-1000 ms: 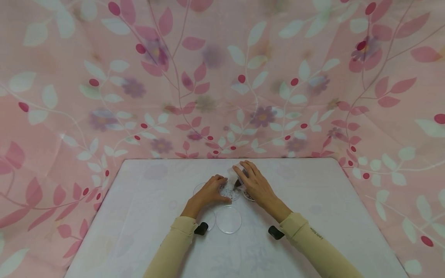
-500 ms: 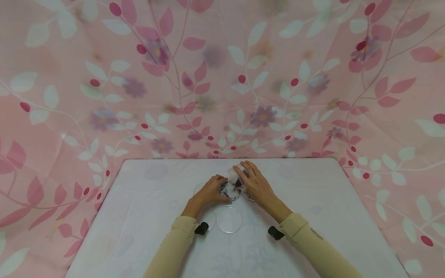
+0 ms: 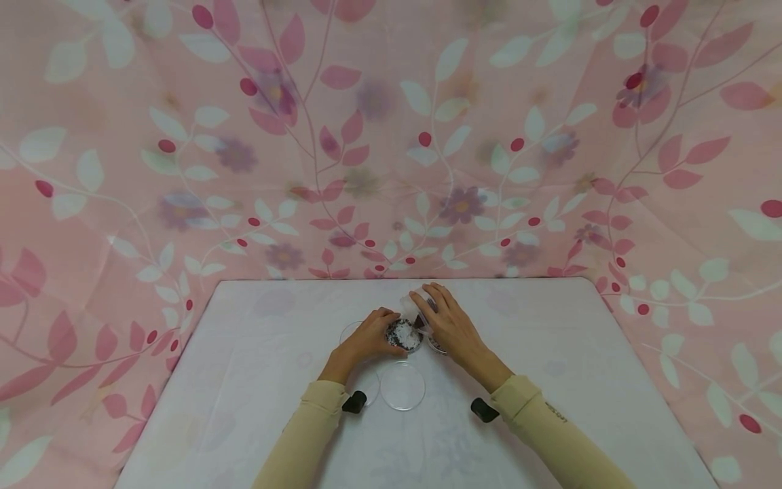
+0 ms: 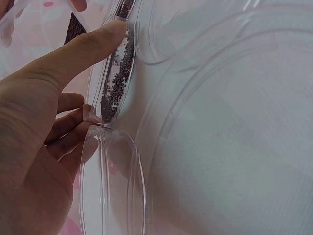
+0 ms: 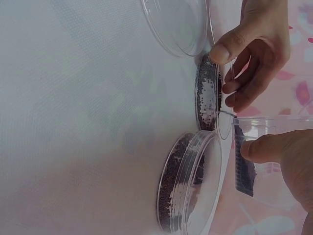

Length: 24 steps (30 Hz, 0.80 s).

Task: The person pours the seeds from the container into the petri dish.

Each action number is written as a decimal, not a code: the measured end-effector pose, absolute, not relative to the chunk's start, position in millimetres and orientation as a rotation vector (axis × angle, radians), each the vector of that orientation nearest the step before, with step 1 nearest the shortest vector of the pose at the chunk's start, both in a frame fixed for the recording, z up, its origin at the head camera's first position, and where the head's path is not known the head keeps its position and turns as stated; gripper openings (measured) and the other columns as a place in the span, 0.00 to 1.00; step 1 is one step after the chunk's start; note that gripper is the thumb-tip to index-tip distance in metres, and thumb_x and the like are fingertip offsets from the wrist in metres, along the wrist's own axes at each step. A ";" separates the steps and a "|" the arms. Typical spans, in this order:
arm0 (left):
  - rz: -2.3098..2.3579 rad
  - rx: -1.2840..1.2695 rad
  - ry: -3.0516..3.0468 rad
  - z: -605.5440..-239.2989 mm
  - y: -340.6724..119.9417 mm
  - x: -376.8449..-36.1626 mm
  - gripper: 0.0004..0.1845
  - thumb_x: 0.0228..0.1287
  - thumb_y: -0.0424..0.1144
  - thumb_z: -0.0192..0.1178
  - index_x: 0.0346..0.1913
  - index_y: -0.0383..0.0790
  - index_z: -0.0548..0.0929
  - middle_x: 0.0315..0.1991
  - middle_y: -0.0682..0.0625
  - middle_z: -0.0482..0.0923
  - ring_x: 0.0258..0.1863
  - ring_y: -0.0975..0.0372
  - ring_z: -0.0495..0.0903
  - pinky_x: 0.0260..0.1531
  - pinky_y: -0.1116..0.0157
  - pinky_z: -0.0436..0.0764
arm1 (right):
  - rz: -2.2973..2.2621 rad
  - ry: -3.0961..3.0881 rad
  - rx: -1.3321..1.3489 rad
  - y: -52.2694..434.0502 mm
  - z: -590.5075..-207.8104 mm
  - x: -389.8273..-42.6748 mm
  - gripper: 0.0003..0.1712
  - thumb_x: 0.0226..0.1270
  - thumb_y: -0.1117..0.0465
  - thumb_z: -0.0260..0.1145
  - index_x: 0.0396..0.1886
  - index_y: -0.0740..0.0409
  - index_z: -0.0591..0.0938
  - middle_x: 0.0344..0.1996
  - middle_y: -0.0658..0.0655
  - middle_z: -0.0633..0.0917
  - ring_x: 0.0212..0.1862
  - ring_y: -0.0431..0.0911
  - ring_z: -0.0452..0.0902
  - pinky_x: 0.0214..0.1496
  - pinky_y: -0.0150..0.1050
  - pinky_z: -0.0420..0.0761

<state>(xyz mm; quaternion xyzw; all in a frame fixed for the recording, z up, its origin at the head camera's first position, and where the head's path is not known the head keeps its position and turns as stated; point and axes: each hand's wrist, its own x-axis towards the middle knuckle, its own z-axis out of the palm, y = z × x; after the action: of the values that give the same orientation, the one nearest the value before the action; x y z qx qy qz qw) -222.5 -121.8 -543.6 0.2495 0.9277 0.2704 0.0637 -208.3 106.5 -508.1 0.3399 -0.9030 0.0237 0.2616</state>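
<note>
In the head view my left hand (image 3: 366,336) holds a round clear petri dish (image 3: 403,335) at its sides, thumb near and fingers far. Small dark seed-like grains (image 4: 117,78) lie in the dish, with pale patches showing among them. My right hand (image 3: 451,322) grips a clear plastic container (image 5: 269,127), thumb pressed on its wall in the right wrist view. The container is tilted, its lower edge close over the dish, and a mass of dark grains (image 5: 247,169) has gathered inside it. The right hand's far fingers are hidden in the right wrist view.
Beside the held dish stands another petri dish (image 5: 168,205) with dark grains, partly under my right hand in the head view. Several grain-free clear dishes, one a near dish (image 3: 402,386), lie on the white table (image 3: 550,407). A pink floral cloth (image 3: 391,136) hangs behind.
The grains in the held dish have gone from a sparse speckle to a darker, thicker cover around a pale patch. Both hands stay nearly in place.
</note>
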 end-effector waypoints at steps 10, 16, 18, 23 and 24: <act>0.816 0.727 2.794 -543.1 -121.5 -222.4 0.49 0.45 0.57 0.77 0.68 0.37 0.72 0.62 0.43 0.72 0.62 0.52 0.72 0.65 0.54 0.73 | 0.068 -2.449 0.923 107.0 -508.6 -208.4 0.48 0.53 0.70 0.72 0.74 0.52 0.64 0.68 0.64 0.69 0.71 0.57 0.62 0.70 0.45 0.71; 0.812 0.740 2.799 -543.1 -121.5 -222.4 0.49 0.45 0.57 0.77 0.68 0.36 0.72 0.62 0.42 0.73 0.62 0.52 0.72 0.64 0.54 0.74 | 0.070 -2.447 0.918 106.7 -510.2 -208.9 0.49 0.51 0.70 0.73 0.74 0.52 0.64 0.68 0.64 0.69 0.71 0.56 0.63 0.68 0.44 0.74; 0.813 0.742 2.799 -543.2 -121.7 -222.2 0.49 0.45 0.57 0.77 0.68 0.36 0.72 0.62 0.42 0.73 0.62 0.52 0.72 0.64 0.54 0.74 | 0.060 -2.448 0.916 106.7 -510.7 -208.8 0.49 0.51 0.69 0.73 0.74 0.52 0.64 0.68 0.64 0.69 0.71 0.56 0.63 0.68 0.44 0.74; 0.812 0.747 2.802 -543.2 -122.1 -221.8 0.49 0.45 0.58 0.76 0.68 0.37 0.72 0.62 0.43 0.73 0.62 0.52 0.72 0.65 0.54 0.73 | 0.047 -2.436 0.913 107.0 -511.1 -208.6 0.49 0.51 0.67 0.74 0.74 0.54 0.64 0.67 0.64 0.70 0.71 0.57 0.64 0.69 0.45 0.72; 0.812 0.750 2.803 -543.3 -122.2 -221.8 0.49 0.45 0.58 0.76 0.68 0.36 0.72 0.62 0.43 0.73 0.62 0.52 0.72 0.64 0.54 0.73 | 0.047 -2.433 0.912 107.0 -511.1 -208.6 0.49 0.51 0.67 0.74 0.74 0.54 0.64 0.67 0.64 0.70 0.70 0.57 0.64 0.69 0.45 0.72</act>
<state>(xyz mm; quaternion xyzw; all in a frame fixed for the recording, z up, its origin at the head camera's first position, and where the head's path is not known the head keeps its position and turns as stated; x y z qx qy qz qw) -221.8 -122.2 -543.3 0.2484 0.9284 0.2688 0.0645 -208.6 107.0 -511.1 0.3381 -0.9020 0.0176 0.2680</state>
